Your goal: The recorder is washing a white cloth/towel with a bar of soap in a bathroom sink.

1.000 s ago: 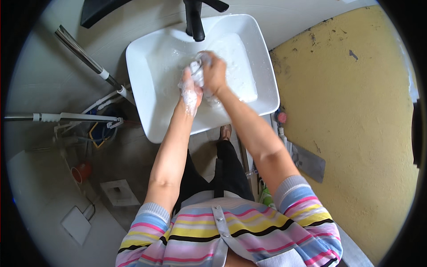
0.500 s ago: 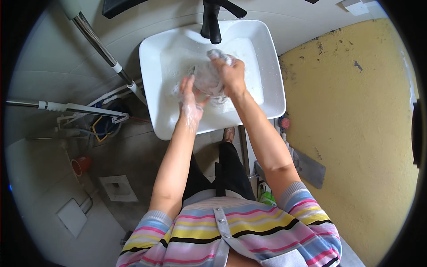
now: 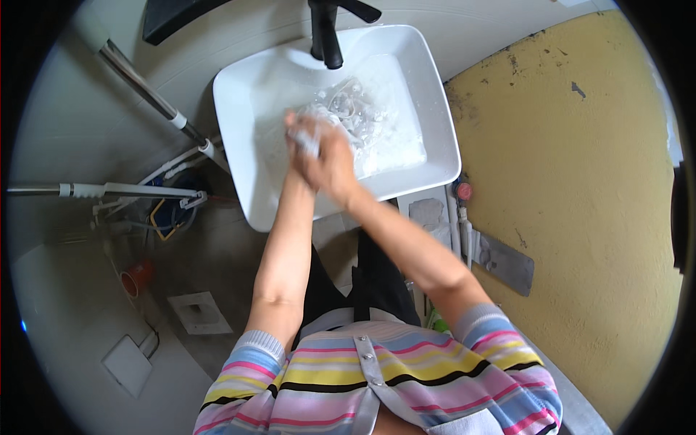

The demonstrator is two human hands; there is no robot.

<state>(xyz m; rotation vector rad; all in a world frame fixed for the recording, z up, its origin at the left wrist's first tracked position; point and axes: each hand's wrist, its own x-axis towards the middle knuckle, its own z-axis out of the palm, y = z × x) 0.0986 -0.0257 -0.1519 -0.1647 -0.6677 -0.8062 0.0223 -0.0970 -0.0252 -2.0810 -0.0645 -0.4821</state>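
While the black tap (image 3: 326, 43) stands guard at twelve o'clock, all the action is right below it in the white sink (image 3: 233, 138)! Two bare hands meet just off the basin's centre, toward eight o'clock, and they're so close that they overlap. The right hand (image 3: 332, 161) lies across the top, its grip closed against a bunched piece of white cloth (image 3: 342, 112). Beneath it comes the left hand (image 3: 294, 152), palm side to the same bunch; its fingers are partly covered and blurred, so I cannot tell how tightly that grip is closed. And the cloth itself? Part of it is squeezed between the hands, the rest spreads toward one o'clock in loose, wet folds, with cloudy, frothy water all around it!

Out wide now: one metal pole (image 3: 148, 88) slants in at ten o'clock, another metal pole (image 3: 119, 190) runs nearly level at nine. An orange bucket (image 3: 136, 278) sits between eight and nine, with a pale square plate (image 3: 199, 313) near it on the floor (image 3: 235, 250) at eight. Over at three, the big yellow wall (image 3: 573, 174) fills that flank, a grey panel (image 3: 506, 267) by its near edge, toward four.
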